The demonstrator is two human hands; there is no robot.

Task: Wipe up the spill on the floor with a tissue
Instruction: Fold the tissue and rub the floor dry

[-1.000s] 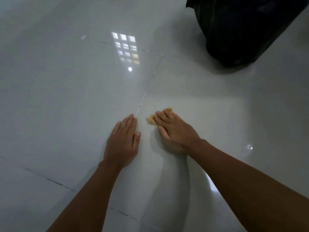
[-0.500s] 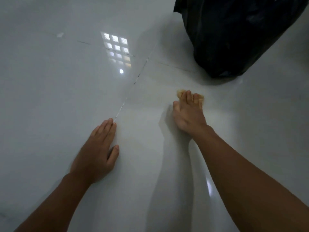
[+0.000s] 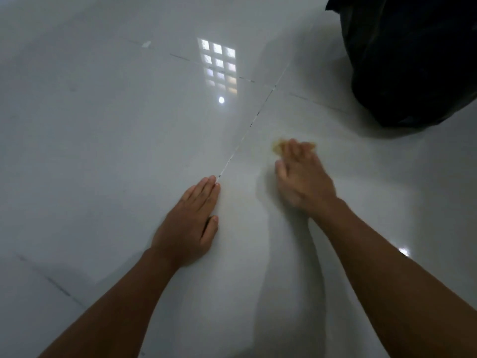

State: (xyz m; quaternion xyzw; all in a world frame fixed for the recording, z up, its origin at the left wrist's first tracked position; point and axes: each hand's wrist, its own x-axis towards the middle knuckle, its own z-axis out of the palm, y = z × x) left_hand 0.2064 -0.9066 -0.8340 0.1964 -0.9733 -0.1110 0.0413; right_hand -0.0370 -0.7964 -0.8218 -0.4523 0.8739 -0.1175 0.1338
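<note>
My right hand (image 3: 302, 177) presses a yellow-stained tissue (image 3: 278, 146) flat against the glossy white tiled floor (image 3: 129, 140); only the tissue's edges show past my fingertips, and the hand is blurred by motion. A faint yellowish smear (image 3: 254, 151) lies on the tile just left of the tissue. My left hand (image 3: 189, 223) rests palm down on the floor, fingers together, its tips at a grout line (image 3: 247, 130), holding nothing.
A black plastic bag (image 3: 413, 60) stands on the floor at the upper right, a short way beyond my right hand. A window reflection (image 3: 219, 65) shines on the tile ahead. Grout lines cross between the bag and my hands.
My right hand has slid the tissue back and to the left, away from the black bag. My left hand has stayed flat on the floor.
</note>
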